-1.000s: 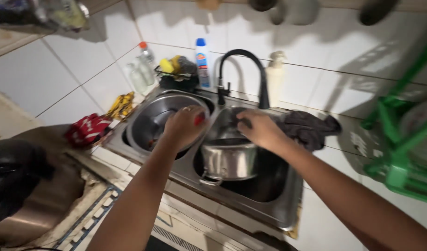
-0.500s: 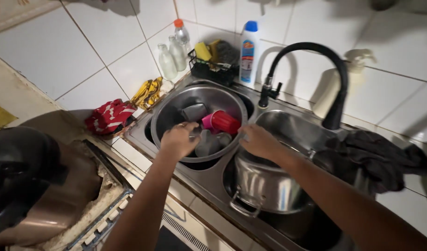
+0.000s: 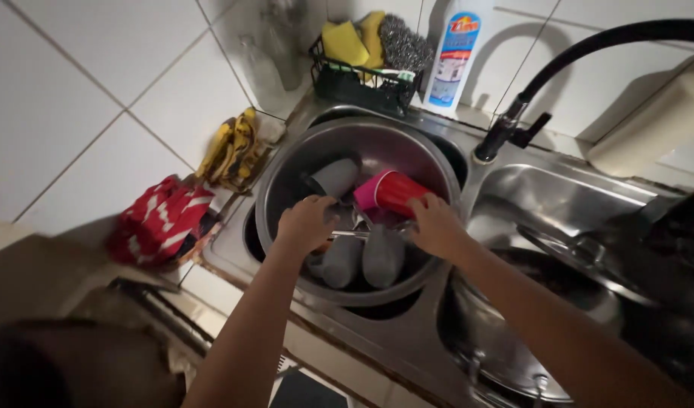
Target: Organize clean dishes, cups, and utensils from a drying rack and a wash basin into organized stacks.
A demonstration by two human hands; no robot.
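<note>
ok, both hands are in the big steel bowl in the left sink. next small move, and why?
Probably close the right hand around the red cup and lift it clear. That hand already touches the cup, which lies on its side atop the grey cups in the steel bowl. The left hand rests beside it, on the grey ones.

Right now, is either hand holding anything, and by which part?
Both hands reach into the big metal bowl. Right hand touches the red cup at its base; left hand is over the grey cups. Actual grips cannot be told.
</note>
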